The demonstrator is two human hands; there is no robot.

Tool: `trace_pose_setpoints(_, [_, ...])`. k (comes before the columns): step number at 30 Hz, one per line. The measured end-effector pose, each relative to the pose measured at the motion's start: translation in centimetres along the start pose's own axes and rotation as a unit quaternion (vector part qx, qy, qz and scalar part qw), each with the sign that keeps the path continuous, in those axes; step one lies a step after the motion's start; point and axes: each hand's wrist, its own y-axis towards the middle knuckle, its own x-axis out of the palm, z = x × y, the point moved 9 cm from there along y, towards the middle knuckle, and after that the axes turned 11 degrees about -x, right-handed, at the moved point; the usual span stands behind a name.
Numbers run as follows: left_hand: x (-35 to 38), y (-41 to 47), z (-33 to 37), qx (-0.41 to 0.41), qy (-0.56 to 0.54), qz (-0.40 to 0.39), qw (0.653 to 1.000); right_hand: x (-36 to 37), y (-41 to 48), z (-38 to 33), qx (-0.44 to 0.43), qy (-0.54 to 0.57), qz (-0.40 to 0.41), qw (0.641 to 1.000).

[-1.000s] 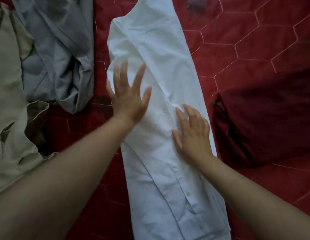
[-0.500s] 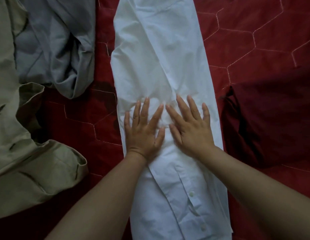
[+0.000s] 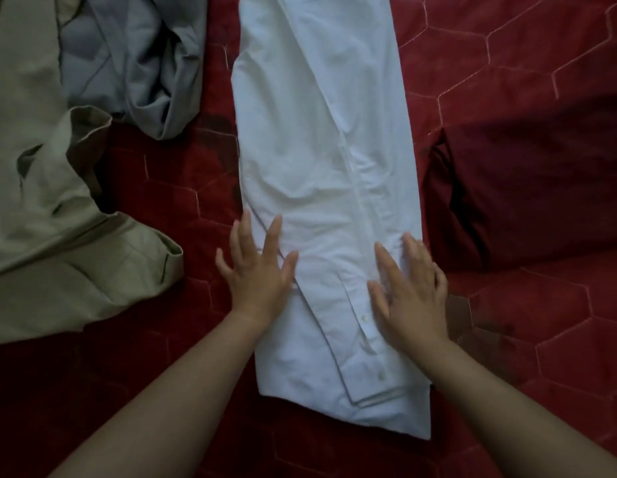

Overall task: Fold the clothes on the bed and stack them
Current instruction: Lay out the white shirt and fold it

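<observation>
On the red quilt [image 3: 528, 56], left hand [image 3: 257, 274] and right hand [image 3: 412, 291] press flat-fingered on the white shirt [image 3: 321, 132].

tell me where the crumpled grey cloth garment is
In the head view the crumpled grey garment lies upper left on the red quilted bed cover, between the beige garment to its left and the folded white shirt to its right.
</observation>
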Motion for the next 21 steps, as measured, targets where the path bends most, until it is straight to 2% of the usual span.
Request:
trace_pose_setpoints(2, [0.9,-3.2,-2.7,-0.049,-0.010,-0.023,0.999,-0.2,-1.8,0.5,0.033,0.015,0.006,0.999])
trace_pose_setpoints(6, [1.1,-7.7,-4.9,-0.073,-0.028,-0.027,0.997,-0.6,-4.7,1.7,0.083,0.059,0.014,0.995])
trace_pose_setpoints(10, [0.9,-9.8,-4.4,-0.076,-0.128,-0.039,0.988,-0.2,-6.6,1.5,0.049,0.109,-0.026,0.992])
trace_pose_setpoints(15, [1.2,-11.9,-4.1,-0.083,-0.203,-0.062,0.974,0.3,-9.0,0.9,0.013,0.186,-0.084,0.979])
trace_pose_setpoints(18, [0.2,-12.8,-3.9,-0.078,-0.226,-0.073,0.968,-1.0,-10.0,0.8,0.027,0.238,-0.072,0.968])
trace_pose_setpoints(21, [-2.7,-13.9,-2.8,-0.048,-0.247,-0.063,0.966,-4.9,-9.9,-0.2,0.012,0.249,-0.017,0.968])
